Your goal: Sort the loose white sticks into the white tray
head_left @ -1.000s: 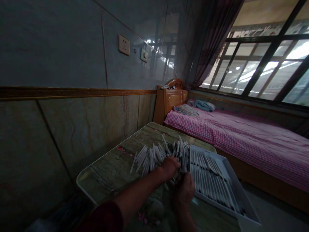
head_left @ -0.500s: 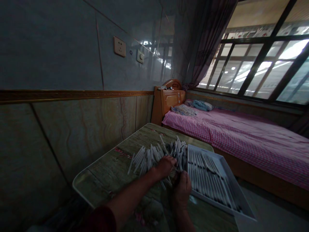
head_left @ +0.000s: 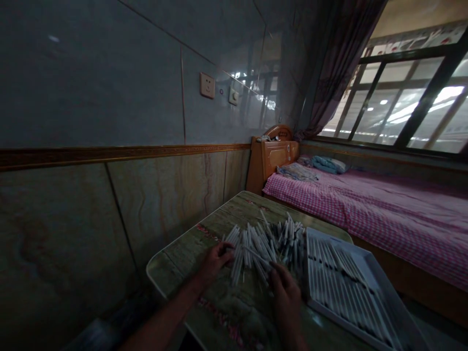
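Note:
A loose heap of thin white pen-like sticks point(head_left: 250, 243), some with dark ends, lies on the table. My left hand point(head_left: 215, 261) is at the heap's left edge, its fingers curved with a gap between thumb and forefinger. I see nothing held there. My right hand point(head_left: 285, 287) is at the front of the heap, with its fingers closed on one white stick that slants up to the left. Right of that hand, a shallow white tray point(head_left: 387, 278) holds similar sticks side by side in a row, with dark bands and dark near ends.
The table point(head_left: 183, 258) has a marbled green top with a pale rim and stands near a tiled wall point(head_left: 157, 200). Beyond it is a bed point(head_left: 358, 204) with a pink checked cover and wooden headboard point(head_left: 272, 151). The tray reaches the table's right side.
My hands were close together by the heap; now they are apart, the left one moved left to the heap's edge. The view has turned slightly left.

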Available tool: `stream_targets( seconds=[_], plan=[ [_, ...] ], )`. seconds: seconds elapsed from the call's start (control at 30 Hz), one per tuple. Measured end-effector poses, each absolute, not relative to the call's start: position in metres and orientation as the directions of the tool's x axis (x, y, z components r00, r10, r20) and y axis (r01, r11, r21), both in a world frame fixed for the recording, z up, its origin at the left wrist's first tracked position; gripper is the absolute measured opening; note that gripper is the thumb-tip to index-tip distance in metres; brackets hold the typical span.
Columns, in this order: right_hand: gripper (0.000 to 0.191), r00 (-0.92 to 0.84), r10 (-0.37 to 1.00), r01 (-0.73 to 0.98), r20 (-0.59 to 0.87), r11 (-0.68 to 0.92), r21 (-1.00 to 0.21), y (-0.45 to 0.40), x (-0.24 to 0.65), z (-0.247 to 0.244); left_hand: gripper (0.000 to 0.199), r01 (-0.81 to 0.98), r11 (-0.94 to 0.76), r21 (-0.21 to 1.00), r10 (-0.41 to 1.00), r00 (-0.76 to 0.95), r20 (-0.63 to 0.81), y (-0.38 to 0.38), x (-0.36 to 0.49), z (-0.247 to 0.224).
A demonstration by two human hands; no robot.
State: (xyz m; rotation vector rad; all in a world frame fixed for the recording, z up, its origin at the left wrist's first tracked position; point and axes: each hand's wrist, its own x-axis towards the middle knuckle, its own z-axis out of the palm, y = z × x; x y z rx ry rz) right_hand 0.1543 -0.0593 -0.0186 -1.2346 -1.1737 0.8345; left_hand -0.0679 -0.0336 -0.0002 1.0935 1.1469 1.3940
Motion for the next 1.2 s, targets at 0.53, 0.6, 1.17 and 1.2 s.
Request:
stream_targets(
  seconds=[0.53, 0.6, 1.17, 1.2],
  plan=[
    [0.039, 0.161, 0.940, 0.307, 0.301, 0.242, -0.921, -0.061, 0.151, -0.035, 0.049, -0.334, 0.032, 0.942, 0.997, -0.052, -0.052, -0.036, -0.072, -0.010],
    [0.039, 0.162, 0.936, 0.315, 0.311, 0.250, -0.916, -0.060, 0.151, -0.036, 0.050, -0.341, 0.037, 0.939, 0.997, -0.057, -0.060, -0.035, -0.072, -0.010],
    [0.031, 0.108, 0.887, 0.355, 0.448, 0.387, -0.851, -0.064, 0.154, -0.028, 0.047, -0.286, 0.059, 0.956, 0.995, -0.058, -0.078, -0.039, -0.071, -0.005],
    [0.031, 0.101, 0.891, 0.364, 0.443, 0.382, -0.850, -0.064, 0.154, -0.029, 0.047, -0.287, 0.062, 0.956, 0.995, -0.056, -0.081, -0.040, -0.071, -0.005]
  ],
)
